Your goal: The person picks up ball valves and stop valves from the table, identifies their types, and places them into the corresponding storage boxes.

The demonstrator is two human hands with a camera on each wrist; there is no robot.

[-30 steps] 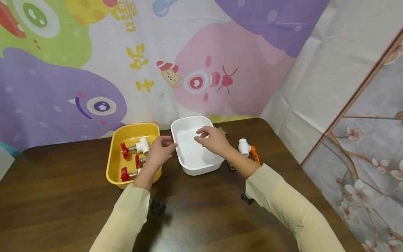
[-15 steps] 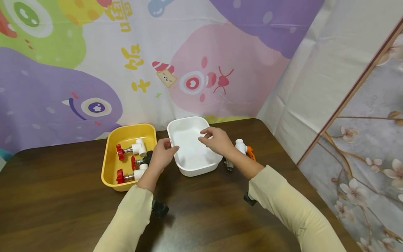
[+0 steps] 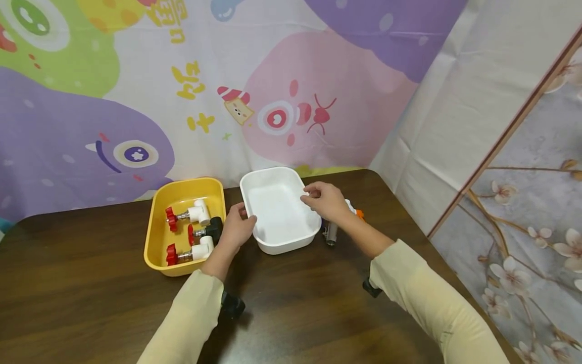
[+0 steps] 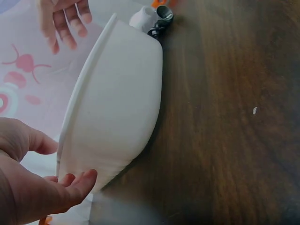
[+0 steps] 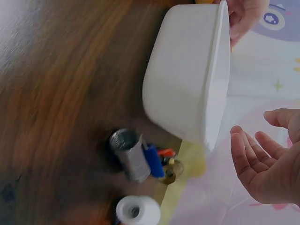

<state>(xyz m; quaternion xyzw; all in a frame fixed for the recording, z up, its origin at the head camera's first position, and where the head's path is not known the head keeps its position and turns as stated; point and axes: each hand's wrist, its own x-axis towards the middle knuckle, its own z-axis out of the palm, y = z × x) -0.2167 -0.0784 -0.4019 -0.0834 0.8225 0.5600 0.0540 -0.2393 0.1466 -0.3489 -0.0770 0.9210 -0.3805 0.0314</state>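
Note:
A white plastic tray point(image 3: 278, 212) stands on the table. At its left rim is my left hand point(image 3: 238, 226), thumb at the inner side and fingers outside the wall, with a gap between thumb and fingers; whether they press on the rim cannot be told. My right hand point(image 3: 326, 203) hovers by the tray's right rim, and in the right wrist view its parted thumb and fingers hold nothing. Left of the white tray, a yellow tray point(image 3: 152, 237) holds a white valve with a red handwheel point(image 3: 197, 213), a black one point(image 3: 211, 230) and another white one point(image 3: 200, 248).
Right of the white tray lie a metal threaded fitting point(image 5: 131, 154) with a blue part point(image 5: 153, 161), a brass piece point(image 5: 172, 171) and a white fitting point(image 5: 138, 211). A patterned cloth point(image 3: 204, 136) hangs behind the table point(image 3: 291, 303).
My left hand has come to the left rim of the white tray. The right hand has shifted right, from over the tray to its right rim. The head view has turned slightly.

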